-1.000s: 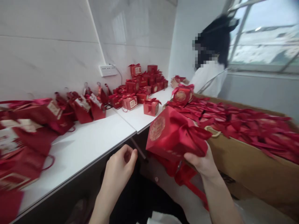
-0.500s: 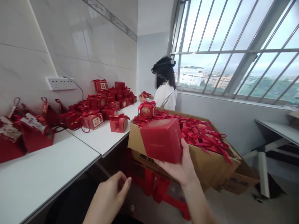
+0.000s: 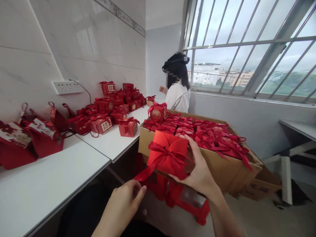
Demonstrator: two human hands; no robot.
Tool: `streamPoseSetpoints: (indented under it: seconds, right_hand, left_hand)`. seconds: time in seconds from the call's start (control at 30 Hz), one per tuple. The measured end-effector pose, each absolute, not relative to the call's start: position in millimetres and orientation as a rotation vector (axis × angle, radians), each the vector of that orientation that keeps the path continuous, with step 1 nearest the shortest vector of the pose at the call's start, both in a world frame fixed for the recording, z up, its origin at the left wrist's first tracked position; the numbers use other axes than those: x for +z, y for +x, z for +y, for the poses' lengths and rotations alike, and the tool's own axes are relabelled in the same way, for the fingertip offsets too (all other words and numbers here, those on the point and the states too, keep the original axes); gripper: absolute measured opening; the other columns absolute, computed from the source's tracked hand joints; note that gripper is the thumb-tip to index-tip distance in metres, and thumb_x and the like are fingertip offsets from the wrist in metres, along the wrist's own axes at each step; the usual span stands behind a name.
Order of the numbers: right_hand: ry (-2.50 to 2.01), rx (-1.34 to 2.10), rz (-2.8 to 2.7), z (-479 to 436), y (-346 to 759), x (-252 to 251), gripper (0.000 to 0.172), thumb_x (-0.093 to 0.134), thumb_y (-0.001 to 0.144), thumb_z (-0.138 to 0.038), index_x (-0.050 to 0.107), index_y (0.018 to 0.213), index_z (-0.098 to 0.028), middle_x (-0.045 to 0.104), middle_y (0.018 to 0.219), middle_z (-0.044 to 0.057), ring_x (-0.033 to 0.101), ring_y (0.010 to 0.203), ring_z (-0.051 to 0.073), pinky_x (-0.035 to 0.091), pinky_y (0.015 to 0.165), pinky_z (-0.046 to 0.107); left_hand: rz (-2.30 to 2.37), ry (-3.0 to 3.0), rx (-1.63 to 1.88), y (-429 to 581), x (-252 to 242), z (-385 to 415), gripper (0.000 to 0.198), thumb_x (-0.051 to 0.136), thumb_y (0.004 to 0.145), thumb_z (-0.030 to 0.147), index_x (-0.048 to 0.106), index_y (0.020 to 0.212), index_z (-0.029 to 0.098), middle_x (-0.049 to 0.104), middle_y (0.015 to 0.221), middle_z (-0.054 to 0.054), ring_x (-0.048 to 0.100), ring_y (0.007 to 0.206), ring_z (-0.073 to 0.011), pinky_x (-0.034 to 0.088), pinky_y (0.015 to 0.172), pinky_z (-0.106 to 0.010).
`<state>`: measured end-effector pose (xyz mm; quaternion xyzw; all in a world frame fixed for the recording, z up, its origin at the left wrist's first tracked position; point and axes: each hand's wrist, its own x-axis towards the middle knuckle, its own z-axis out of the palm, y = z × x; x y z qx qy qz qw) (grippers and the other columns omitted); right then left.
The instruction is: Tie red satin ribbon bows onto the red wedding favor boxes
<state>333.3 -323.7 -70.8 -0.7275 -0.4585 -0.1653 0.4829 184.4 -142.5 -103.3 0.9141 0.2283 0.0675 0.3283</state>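
Note:
A small red gift box point(image 3: 181, 142) with curved overlapping flaps and a red ribbon bow on its face is in my right hand point(image 3: 201, 172), whose fingers and thumb grip its right side. One ribbon tail point(image 3: 145, 171) stretches down and left to my left hand point(image 3: 124, 200). That hand is curled, its fingertips partly hidden, and appears to pinch the ribbon's end. Right behind the held box stands a cardboard carton point(image 3: 217, 168) filled with similar red boxes tied with ribbon. One box with a gold emblem point(image 3: 158, 114) sits on top of them.
On the white table point(image 3: 61, 168) at left stand several red gift boxes point(image 3: 128, 127) and red bags point(image 3: 46, 138) with loop handles. A co-worker point(image 3: 176, 92) in white is at its far end. Beneath the carton is a red stool point(image 3: 177, 196). A barred window point(image 3: 237, 59) fills the right.
My right hand has turned the box, so its bow and flaps now show instead of a plain side. My left hand has moved slightly right and now meets the ribbon tail.

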Motion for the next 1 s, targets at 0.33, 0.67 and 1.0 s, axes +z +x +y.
streamPoseSetpoints:
  seconds: [0.33,0.67,1.0]
  right_hand:
    - [-1.783,-0.244,-1.121,-334,330,-69,0.109,0.082,0.059,-0.034,0.015,0.146,-0.031,0.036,0.145,0.007,0.040,0.131,0.030,0.026,0.113,0.046]
    - [-1.759,-0.223,-1.132,-337,330,-70,0.107,0.081,0.060,-0.024,0.016,0.145,-0.034,0.036,0.145,0.004,0.041,0.130,0.028,0.031,0.111,0.043]
    - [-1.813,-0.284,-1.145,-340,332,-71,0.105,0.077,0.060,-0.025,0.016,0.146,-0.029,0.036,0.146,0.006,0.038,0.132,0.029,0.031,0.111,0.043]
  left_hand:
    - [0.255,2.069,1.004,212,-35,-154,0.029,0.050,0.085,0.045,0.060,0.092,0.018,0.064,0.077,-0.001,0.061,0.070,-0.0132,0.049,0.063,-0.023]
    - [-0.665,2.444,1.589,200,-44,-183,0.017,0.049,0.087,0.008,0.065,0.088,0.015,0.068,0.079,-0.002,0.057,0.076,-0.0128,0.043,0.077,-0.032]
    - [-0.273,2.310,1.599,209,-45,-172,0.008,0.058,0.081,0.011,0.062,0.082,0.019,0.064,0.069,0.002,0.058,0.064,-0.0095,0.045,0.069,-0.025]
